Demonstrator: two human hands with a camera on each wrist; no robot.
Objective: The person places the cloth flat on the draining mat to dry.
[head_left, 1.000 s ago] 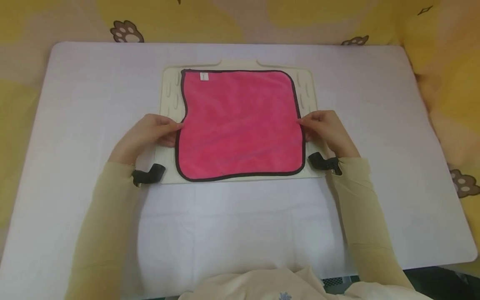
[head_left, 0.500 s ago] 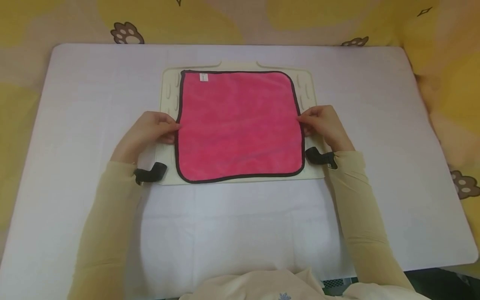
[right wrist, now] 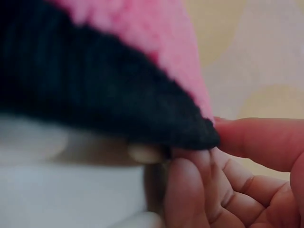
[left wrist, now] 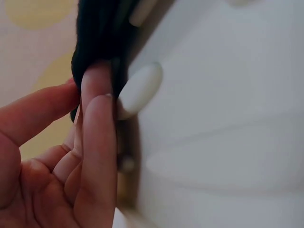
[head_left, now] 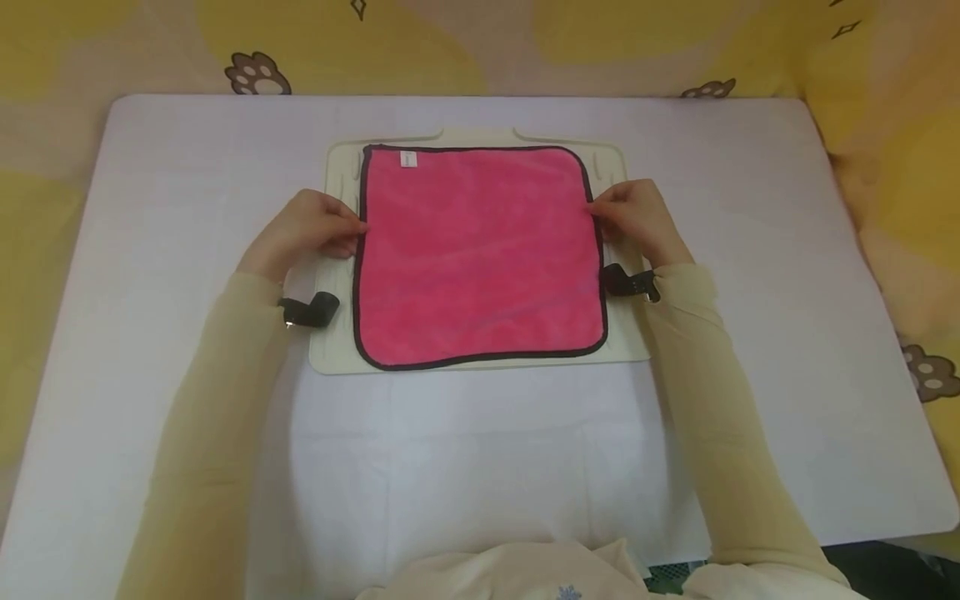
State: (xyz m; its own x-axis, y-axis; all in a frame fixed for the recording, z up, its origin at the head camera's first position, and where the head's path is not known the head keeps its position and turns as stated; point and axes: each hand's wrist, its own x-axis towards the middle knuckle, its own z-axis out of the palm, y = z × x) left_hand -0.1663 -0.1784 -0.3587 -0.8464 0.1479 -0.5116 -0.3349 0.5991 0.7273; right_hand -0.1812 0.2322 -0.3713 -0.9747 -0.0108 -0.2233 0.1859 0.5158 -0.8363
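Observation:
A pink cloth (head_left: 480, 258) with dark edging and a small white tag lies spread over a cream board (head_left: 337, 354) with raised oval ridges. On its left side my left hand (head_left: 315, 225) pinches the edge between thumb and fingers. My right hand (head_left: 633, 217) pinches the opposite edge, slightly higher up. In the left wrist view the dark edging (left wrist: 95, 35) sits between thumb and fingertips, beside a white ridge. Close up in the right wrist view, the thumb lies on the pink side of the cloth (right wrist: 156, 33) and fingers are under the edging.
The board rests on a white-covered table (head_left: 480, 450). Behind it hangs a yellow patterned fabric (head_left: 480, 46) with paw prints, which continues along the right side. Each wrist wears a black camera mount (head_left: 311, 310).
Both hands have slid away from the body along the cloth's sides, pinching higher up its edges. The left edge, wavy before, is now straighter.

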